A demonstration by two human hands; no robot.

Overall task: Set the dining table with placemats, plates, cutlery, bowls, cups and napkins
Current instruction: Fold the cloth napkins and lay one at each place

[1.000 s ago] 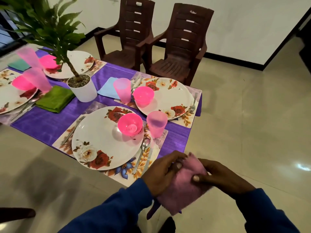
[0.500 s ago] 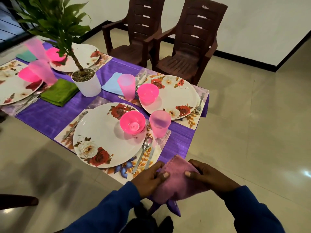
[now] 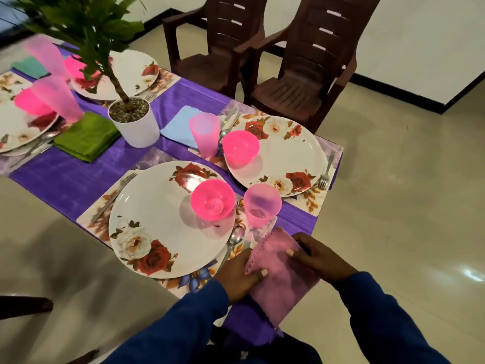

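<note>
Laying a folded pink napkin (image 3: 282, 274) at the near corner of the table (image 3: 65, 179), both hands on it.

From the left: a green napkin (image 3: 86, 136) and a white potted plant (image 3: 133, 124) sit on the purple cloth; the near plate (image 3: 157, 222) on its floral placemat (image 3: 97, 219) carries a pink bowl (image 3: 212, 199), with a fork (image 3: 114, 197) on its left side and a spoon (image 3: 233, 243) on its right, and a pink cup (image 3: 262, 204) stands just beside the bowl. The left hand (image 3: 237, 277) lies on the napkin's left edge, thumb pressed on top, fingers hidden beneath; the right hand (image 3: 319, 258) pinches its right edge, thumb on top, fingers curled behind. The napkin lies touching the placemat's right end, overhanging the table's corner.
</note>
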